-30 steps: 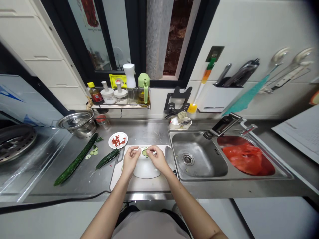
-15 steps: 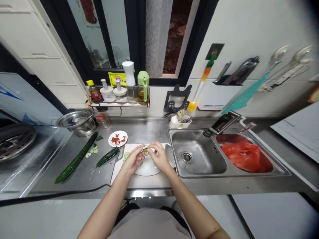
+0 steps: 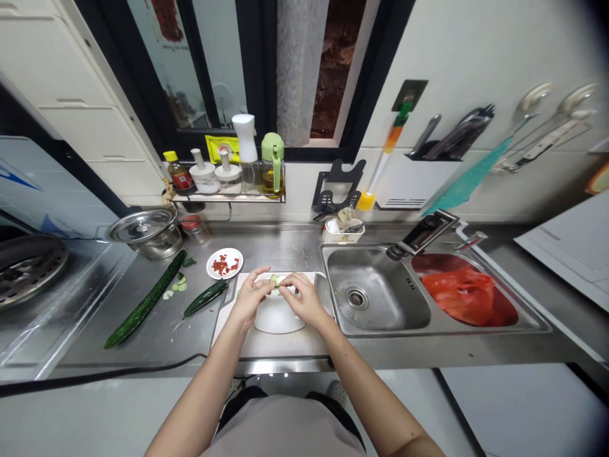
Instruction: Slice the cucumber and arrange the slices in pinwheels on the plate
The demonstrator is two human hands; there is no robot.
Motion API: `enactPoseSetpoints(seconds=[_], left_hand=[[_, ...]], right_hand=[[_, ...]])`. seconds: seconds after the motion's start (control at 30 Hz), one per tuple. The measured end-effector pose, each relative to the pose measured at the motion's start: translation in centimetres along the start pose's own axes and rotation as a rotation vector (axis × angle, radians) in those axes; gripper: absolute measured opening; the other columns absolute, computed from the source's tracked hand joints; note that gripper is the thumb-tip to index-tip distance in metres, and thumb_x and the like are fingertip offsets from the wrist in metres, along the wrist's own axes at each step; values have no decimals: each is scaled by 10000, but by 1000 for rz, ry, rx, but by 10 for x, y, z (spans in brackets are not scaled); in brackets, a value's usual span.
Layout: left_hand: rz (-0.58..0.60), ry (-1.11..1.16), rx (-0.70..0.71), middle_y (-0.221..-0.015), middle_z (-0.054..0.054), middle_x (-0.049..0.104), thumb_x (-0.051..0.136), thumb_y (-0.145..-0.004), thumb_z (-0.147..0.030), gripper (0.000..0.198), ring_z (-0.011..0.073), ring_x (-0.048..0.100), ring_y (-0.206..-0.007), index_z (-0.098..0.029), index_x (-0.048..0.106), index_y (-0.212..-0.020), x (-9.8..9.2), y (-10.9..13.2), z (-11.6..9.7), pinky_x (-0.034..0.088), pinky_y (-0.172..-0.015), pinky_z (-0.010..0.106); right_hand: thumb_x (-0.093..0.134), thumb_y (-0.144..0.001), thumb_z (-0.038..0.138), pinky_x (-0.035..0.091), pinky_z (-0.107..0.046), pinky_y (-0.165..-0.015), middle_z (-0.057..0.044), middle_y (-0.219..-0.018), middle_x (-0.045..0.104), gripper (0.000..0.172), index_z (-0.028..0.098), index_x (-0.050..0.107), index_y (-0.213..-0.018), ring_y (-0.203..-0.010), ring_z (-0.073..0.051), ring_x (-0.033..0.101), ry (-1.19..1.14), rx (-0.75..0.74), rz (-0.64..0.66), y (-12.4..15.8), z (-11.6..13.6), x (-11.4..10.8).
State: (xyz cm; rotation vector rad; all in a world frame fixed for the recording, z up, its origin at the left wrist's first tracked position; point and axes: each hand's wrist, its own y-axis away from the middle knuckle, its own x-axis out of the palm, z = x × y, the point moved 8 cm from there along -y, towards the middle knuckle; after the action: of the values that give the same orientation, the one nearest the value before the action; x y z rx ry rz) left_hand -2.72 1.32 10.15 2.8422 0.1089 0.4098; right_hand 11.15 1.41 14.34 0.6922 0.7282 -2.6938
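Note:
Between my fingertips is a small piece of cucumber (image 3: 275,280), pale green with a dark rim. My left hand (image 3: 251,297) pinches it from the left with thumb and finger, its other fingers partly raised. From the right, my right hand (image 3: 304,299) grips the same piece with bent fingers. Below both hands lies a white plate (image 3: 279,322) on a white cutting board (image 3: 257,349). My hands cover the plate's far part and most of the slices there. Left of the board rest a short cucumber piece (image 3: 205,299) and a long cucumber (image 3: 145,303).
A small white dish (image 3: 225,263) holds red bits behind the board. Several cucumber offcuts (image 3: 179,285) lie on the steel counter. At right is a double sink (image 3: 380,324) with a red bag (image 3: 459,295). A lidded pot (image 3: 145,236) stands back left, below a condiment shelf (image 3: 228,198).
The cucumber piece has turned between my fingers and shows more of its pale flesh. My left fingers have lifted and spread slightly. The view has shifted a little.

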Motion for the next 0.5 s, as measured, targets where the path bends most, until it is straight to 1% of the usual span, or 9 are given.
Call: enactPoseSetpoints(seconds=[0.1, 0.2, 0.37, 0.5], left_hand=[[22, -48, 124, -706, -41, 616, 792, -620, -370, 675, 84, 550, -632, -181, 533, -1213, 4, 1, -10, 390, -644, 203], [40, -93, 184, -720, -38, 613, 762, -659, -386, 659, 99, 566, -679, -185, 502, -1229, 8, 2, -12, 404, -695, 217], [57, -116, 205, -728, -39, 607, 731, -700, -379, 636, 93, 560, -676, -182, 473, -1247, 11, 1, -9, 398, -686, 208], [87, -135, 173, -695, -55, 595, 733, -702, -345, 626, 88, 555, -656, -179, 465, -1243, 9, 0, -4, 393, -672, 208]], right_hand=[[498, -941, 317, 416, -321, -833, -31, -873, 651, 180, 227, 625, -851, -886, -183, 560, 38, -23, 30, -2, 3, 0], [491, -935, 286, 408, -307, -809, -23, -842, 638, 177, 222, 607, -817, -853, -175, 553, 60, -38, 38, -4, 5, -1], [479, -929, 274, 402, -296, -784, -18, -805, 621, 191, 216, 585, -781, -819, -167, 539, 77, -38, 46, -6, 5, -2], [482, -935, 275, 395, -297, -779, -28, -834, 626, 173, 210, 599, -825, -832, -171, 532, 114, -67, 71, -5, 8, -3]])
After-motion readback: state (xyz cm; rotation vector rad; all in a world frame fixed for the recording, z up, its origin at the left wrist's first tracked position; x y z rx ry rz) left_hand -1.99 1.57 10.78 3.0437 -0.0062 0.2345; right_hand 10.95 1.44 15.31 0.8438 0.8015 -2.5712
